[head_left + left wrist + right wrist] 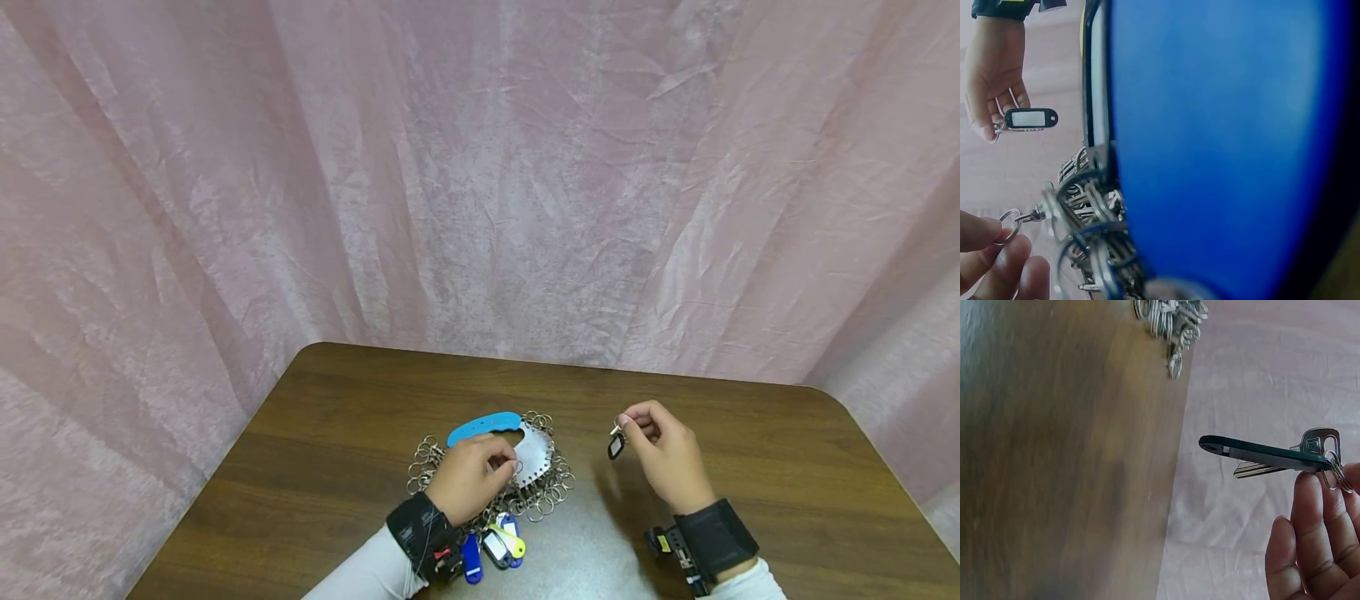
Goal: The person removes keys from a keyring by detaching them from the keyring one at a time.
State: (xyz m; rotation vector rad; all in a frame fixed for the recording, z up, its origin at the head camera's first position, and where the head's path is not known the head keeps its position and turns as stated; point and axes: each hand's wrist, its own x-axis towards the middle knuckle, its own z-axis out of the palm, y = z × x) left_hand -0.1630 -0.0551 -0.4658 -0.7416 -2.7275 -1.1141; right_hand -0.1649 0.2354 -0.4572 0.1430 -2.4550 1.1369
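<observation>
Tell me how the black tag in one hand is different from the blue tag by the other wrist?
The black tag hangs in the air from the right hand; the blue tag lies on the table. The black tag hangs alone; the blue tag sits among other coloured tags.

Black key tag (616, 447) with white label window, a silver key (1310, 445) on its split ring, hangs pinched in right hand (667, 454) above table. Key organizer (525, 454), blue handle, metal plate rimmed with many rings, lies flat; left hand (468, 475) pinches one ring (1010, 225).
</observation>
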